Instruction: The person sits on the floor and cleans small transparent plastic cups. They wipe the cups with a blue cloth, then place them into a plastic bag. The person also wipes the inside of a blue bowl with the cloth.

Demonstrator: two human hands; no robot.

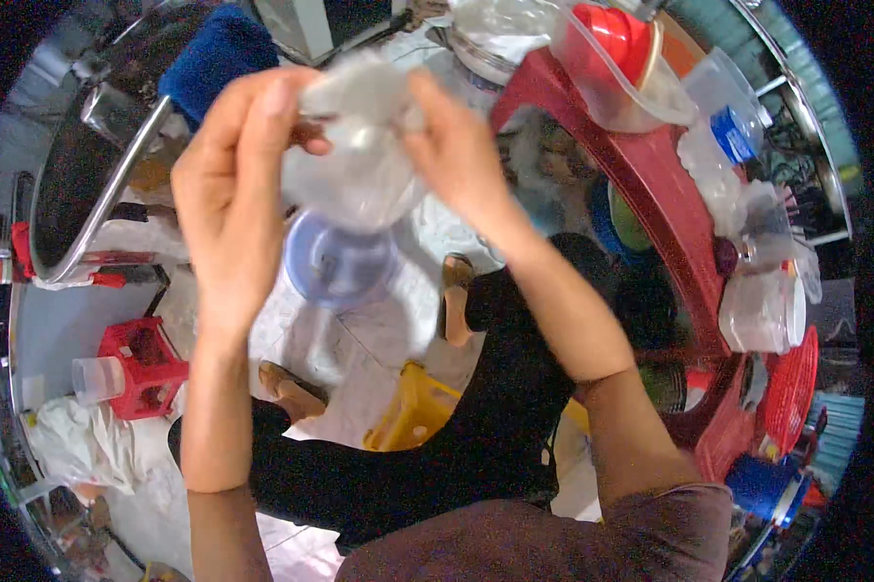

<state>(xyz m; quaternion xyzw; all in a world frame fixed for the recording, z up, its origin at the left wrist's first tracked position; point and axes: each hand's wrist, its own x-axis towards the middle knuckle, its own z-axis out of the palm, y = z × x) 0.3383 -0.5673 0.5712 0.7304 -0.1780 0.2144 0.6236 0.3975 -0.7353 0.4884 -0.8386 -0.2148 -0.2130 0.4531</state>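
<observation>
A clear plastic bag, blurred, hangs in the air between my two hands with its mouth upward. My left hand pinches the left side of its top edge. At the other side of that edge, my right hand grips the plastic, and its fingertips are smeared by motion. Whether the bag holds anything is hard to tell. Below it on the tiled floor stands a pale blue plastic basin, its far rim partly covered by the bag.
To the right, a dark red plastic table carries clear containers and a red basket. A small red stool stands left, near a white plastic bag. Something yellow plastic shows by my legs. Blue cloth hangs upper left.
</observation>
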